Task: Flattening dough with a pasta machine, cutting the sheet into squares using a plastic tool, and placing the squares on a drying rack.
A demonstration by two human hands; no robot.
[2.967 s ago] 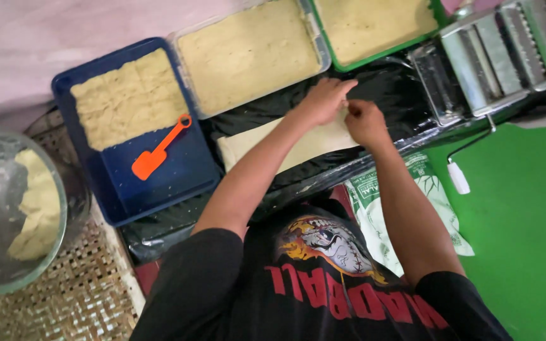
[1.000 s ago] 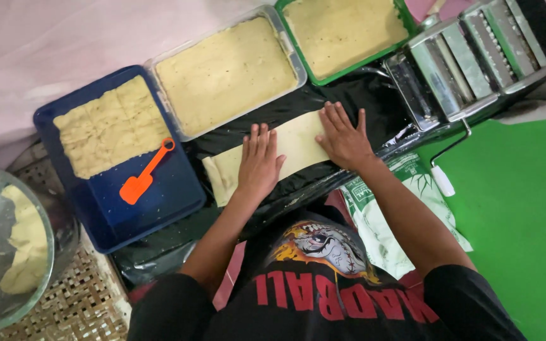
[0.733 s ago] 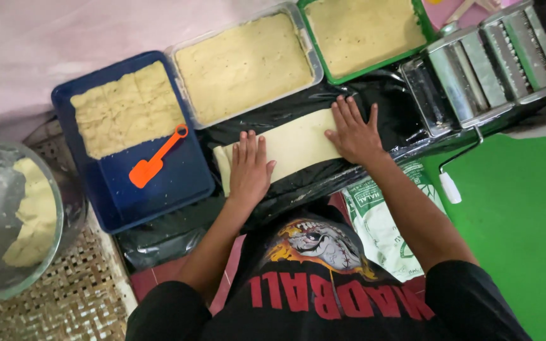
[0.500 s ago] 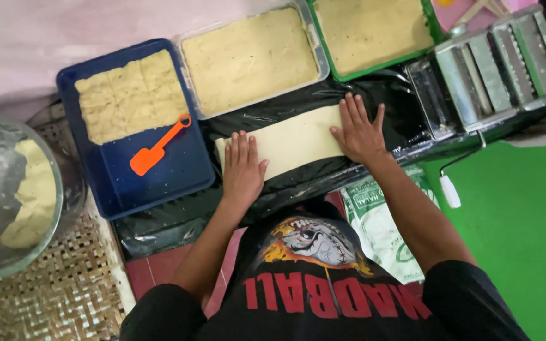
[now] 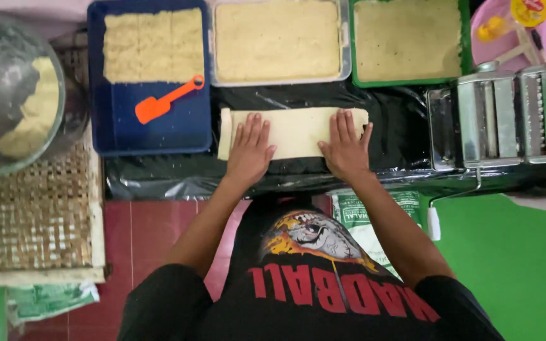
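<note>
Left hand (image 5: 248,151) flat, fingers spread, pressing left part of dough sheet (image 5: 295,129). Right hand (image 5: 345,148) flat too, open on right part. Sheet already rolled thin, lying on black plastic (image 5: 399,126); not yet cut, seemingly. Beyond: blue tray (image 5: 153,132) with orange scraper (image 5: 165,101), partly filled; clear tray (image 5: 277,41) and green tray (image 5: 407,41) full. Pasta roller (image 5: 507,113) at right.

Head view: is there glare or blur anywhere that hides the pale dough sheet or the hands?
Head view: evenly lit and sharp; the pale rectangular dough sheet shows clearly under the left hand and right hand. Glare streaks only the crinkled black plastic sheet and the round glass bowl at the left edge. Shadows are soft.
</note>
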